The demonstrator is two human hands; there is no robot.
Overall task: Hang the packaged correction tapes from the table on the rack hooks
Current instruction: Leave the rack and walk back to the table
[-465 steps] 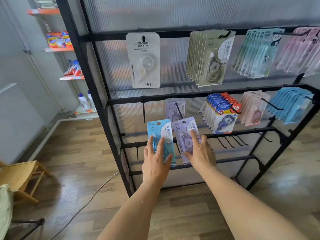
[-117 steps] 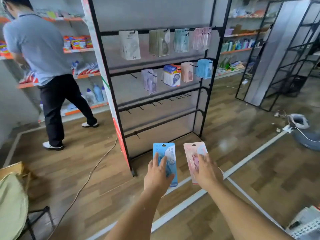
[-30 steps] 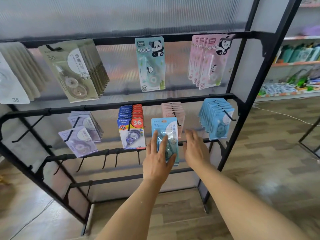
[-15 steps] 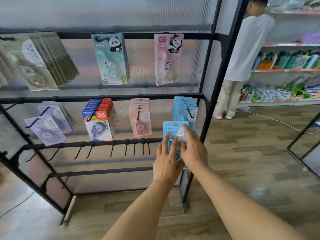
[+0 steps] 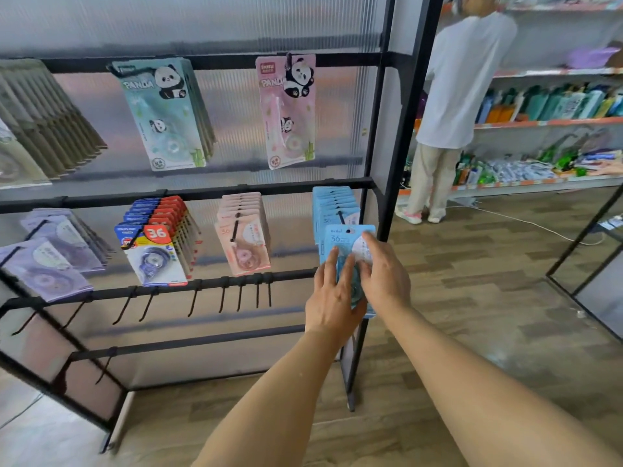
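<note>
Black metal rack [image 5: 384,136], flat blue pack [image 5: 347,241]

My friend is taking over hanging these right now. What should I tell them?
Left hand and right hand both hold one blue pack, just below the hanging blue stack at the right end of the rack's middle bar.
Done: purple, red-blue, pink and blue stacks already hang.
Left: slip this pack's hole onto the blue stack's hook. The table is out of view.

Held tape pack [image 5: 344,239] light blue; rack [image 5: 209,192] black; panda packs mint [image 5: 161,112], pink [image 5: 286,109].
</note>
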